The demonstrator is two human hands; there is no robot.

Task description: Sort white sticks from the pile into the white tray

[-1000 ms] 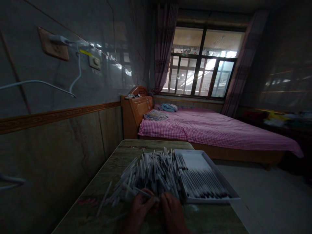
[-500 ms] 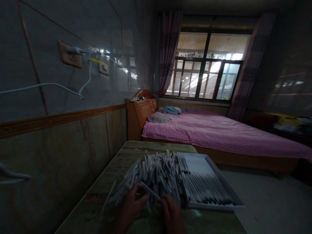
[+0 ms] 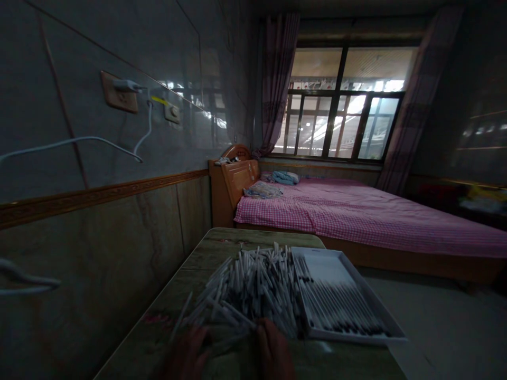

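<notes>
A loose heap of slim white pen-like sticks (image 3: pixel 261 279) lies on the table, some showing dark parts. My right hand (image 3: pixel 274 348) is at the heap's near edge, its fingers closed around the end of one white pen-like stick (image 3: pixel 238 313) that slants up to the left. Lower left of it, my left hand (image 3: pixel 188 351) is beside the near-left sticks; its fingers are dark and smeared, so its grip is unclear. Right of the heap, a shallow white tray (image 3: pixel 372 287) holds a row of similar sticks with dark ends toward me, plus several at its upper left.
The table (image 3: pixel 190 274) has a marbled green top and stands along a tiled wall (image 3: pixel 119 264). Behind it is a bed (image 3: pixel 340 211) with a pink checked sheet. A white cable (image 3: pixel 79 139) hangs from a wall socket (image 3: pixel 119 95).
My left hand has drawn back down and left, away from the stick both hands were at. My right hand keeps its end. The view has shifted slightly.
</notes>
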